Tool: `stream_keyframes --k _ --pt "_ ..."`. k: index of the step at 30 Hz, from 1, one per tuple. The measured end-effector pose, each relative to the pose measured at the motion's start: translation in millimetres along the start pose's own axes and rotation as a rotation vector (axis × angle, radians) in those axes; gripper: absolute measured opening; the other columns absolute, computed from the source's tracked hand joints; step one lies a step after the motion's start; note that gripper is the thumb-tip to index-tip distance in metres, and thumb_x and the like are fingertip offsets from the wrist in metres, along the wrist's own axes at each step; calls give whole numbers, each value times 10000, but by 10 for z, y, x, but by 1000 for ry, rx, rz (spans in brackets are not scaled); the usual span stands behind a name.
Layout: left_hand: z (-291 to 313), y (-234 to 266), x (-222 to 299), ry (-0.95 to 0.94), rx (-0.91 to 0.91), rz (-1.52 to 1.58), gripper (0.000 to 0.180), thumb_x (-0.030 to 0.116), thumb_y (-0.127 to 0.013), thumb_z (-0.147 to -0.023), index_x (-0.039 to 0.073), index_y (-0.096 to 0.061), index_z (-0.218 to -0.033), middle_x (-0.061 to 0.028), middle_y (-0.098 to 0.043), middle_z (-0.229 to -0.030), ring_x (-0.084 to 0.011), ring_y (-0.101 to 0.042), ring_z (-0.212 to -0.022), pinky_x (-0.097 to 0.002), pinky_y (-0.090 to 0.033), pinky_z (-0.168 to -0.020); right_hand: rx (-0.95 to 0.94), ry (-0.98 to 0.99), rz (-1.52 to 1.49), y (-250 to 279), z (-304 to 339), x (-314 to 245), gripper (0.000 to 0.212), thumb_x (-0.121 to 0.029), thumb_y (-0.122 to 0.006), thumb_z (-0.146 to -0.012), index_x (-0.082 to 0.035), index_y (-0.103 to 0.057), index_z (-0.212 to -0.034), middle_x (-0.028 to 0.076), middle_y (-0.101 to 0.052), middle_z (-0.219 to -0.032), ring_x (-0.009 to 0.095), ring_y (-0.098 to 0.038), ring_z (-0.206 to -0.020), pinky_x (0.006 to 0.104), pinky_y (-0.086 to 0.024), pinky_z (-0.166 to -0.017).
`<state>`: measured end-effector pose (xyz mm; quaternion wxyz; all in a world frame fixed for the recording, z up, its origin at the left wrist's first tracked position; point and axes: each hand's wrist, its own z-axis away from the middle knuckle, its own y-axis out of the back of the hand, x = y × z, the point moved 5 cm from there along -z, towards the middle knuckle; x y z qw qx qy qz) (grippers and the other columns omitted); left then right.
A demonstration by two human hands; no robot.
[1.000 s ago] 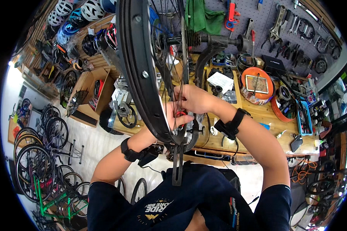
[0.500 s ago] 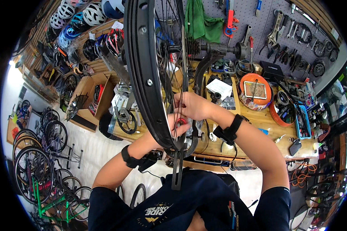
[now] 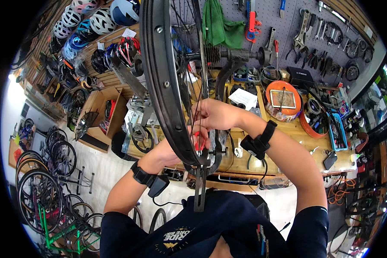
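Note:
A black-rimmed bicycle wheel (image 3: 160,81) stands upright in a dark metal truing stand (image 3: 224,79), its cassette (image 3: 213,56) on the right side. My left hand (image 3: 167,151) reaches behind the rim from the left, partly hidden by it. Its fingers are closed on a small red spoke wrench (image 3: 198,141) at the spokes just inside the lower rim. Just above, my right hand (image 3: 215,114) comes in from the right with its fingers curled and pinched around a spoke (image 3: 192,92). The fingertips are partly covered by spokes.
Beneath the wheel is a wooden workbench (image 3: 284,144). On it sit an orange-lidded tub (image 3: 284,112), an orange bowl (image 3: 304,129) and a blue tray (image 3: 339,133). Tools hang on the pegboard (image 3: 279,26). A cardboard box (image 3: 96,139) and parked bicycles (image 3: 38,185) are at left.
My left fingers, stretched out beside the red wrench before, have curled in around it. My right hand stays at the spokes, and the whole view has shifted slightly.

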<state>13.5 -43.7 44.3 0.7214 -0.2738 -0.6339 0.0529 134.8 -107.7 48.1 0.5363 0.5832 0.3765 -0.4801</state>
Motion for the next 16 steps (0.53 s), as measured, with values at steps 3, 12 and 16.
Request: stream_keyframes --k 3,12,16 --pt "-16 171 -118 -14 165 -241 325 266 -727 -863 44 -596 -1060 -35 -636 -926 -90 -600 -795 -233 -484 -741 86 -7 64 -14 -4 75 57 -13 -583 -826 13 -570 -875 37 -605 -662 112 -583 -598 246 -464 -549" --pt "-63 29 72 -55 360 -1162 444 433 -670 -865 1 -673 -760 -98 -565 -546 -172 -534 -506 -341 -447 -548 145 3 172 63 -99 332 137 -60 -680 -807 12 -567 -835 67 -598 -647 133 -579 -581 294 -458 -540" --pt "-98 -49 105 -173 406 -1541 385 420 -660 -873 52 -703 -765 -132 -637 -602 -238 -599 -515 -380 -456 -546 154 31 146 59 -173 457 156 -93 -693 -813 5 -575 -843 75 -613 -648 138 -591 -572 291 -461 -540"
